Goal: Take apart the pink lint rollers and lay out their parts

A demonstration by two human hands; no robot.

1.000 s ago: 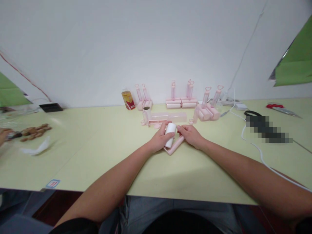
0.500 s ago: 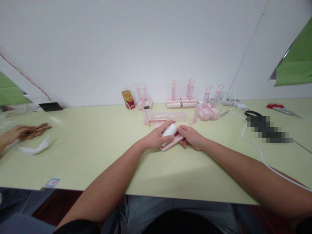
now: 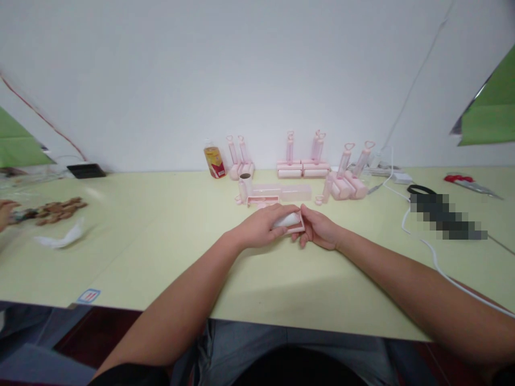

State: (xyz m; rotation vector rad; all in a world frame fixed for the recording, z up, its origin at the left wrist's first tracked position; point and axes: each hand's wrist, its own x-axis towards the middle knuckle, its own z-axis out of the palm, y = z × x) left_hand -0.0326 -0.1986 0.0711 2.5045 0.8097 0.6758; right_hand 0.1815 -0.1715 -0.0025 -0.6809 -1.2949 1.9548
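Inside the grip, has white roll lying along pink frame, both partly hidden. Clasps roll from above with left hand, curled over it; holds frame's right end with right hand, closed loosely (lower fingers half bent). Looks like seating roll in frame, not clearly done. Likely calls next for lining up roll's end and pressing in. Just beyond grip, shows pink tray-like part and upright white tube.
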